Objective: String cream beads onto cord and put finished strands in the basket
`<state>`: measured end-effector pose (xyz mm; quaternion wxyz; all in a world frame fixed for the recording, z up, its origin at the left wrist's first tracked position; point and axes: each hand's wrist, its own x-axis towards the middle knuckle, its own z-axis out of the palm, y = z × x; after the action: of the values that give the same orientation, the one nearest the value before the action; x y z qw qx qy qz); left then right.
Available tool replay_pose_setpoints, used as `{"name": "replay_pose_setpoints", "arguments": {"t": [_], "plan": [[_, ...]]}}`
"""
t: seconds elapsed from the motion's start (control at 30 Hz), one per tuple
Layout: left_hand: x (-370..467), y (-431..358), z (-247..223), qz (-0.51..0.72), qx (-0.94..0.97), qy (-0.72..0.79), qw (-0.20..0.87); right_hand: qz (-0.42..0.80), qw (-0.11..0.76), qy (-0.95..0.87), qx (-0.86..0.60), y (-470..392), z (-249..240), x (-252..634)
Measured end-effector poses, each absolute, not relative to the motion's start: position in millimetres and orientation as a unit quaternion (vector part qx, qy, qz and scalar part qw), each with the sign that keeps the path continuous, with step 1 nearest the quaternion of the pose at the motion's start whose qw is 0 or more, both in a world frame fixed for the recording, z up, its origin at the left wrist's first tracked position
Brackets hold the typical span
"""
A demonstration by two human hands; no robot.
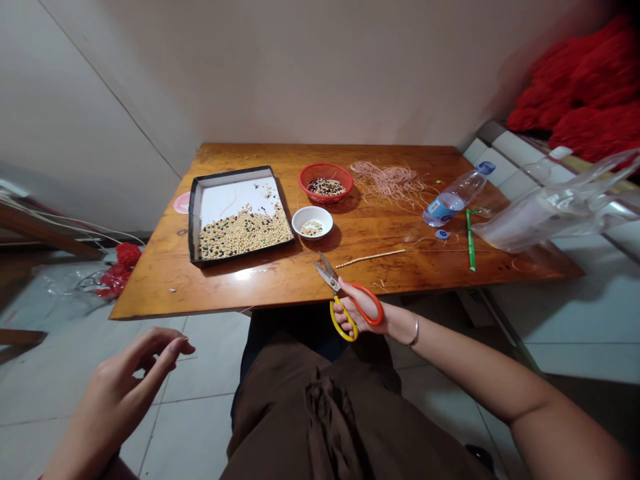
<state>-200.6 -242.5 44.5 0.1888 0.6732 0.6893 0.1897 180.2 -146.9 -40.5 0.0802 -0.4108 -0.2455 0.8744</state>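
My right hand (363, 310) holds scissors (333, 281) with one orange and one yellow handle at the table's front edge, the blades a little apart. Just beyond the blades, a short string of pale beads (370, 259) lies on the wood, its thin thread running right. My left hand (150, 373) hovers over the floor, left of my lap, with thumb and forefinger pinched together; whether something is between them is too small to tell. A black-edged tray (225, 200) of loose beads stands at the left. Beside it is a white bowl (299, 217) with a few beads.
Behind the bowl sits a red basket (307, 175) of beads, next to a heap of pink thread (393, 180). To the right are a water bottle (447, 203), a blue cap (443, 235), a green pen-like item (471, 243) and a clear plastic bag (540, 213) over the table's edge.
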Motion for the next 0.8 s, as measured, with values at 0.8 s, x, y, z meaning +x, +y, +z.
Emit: {"name": "replay_pose_setpoints", "arguments": {"t": [0.8], "plan": [[-188, -237, 58, 0.22, 0.669, 0.69, 0.165, 0.86, 0.087, -0.266, -0.426, -150, -39, 179]]}}
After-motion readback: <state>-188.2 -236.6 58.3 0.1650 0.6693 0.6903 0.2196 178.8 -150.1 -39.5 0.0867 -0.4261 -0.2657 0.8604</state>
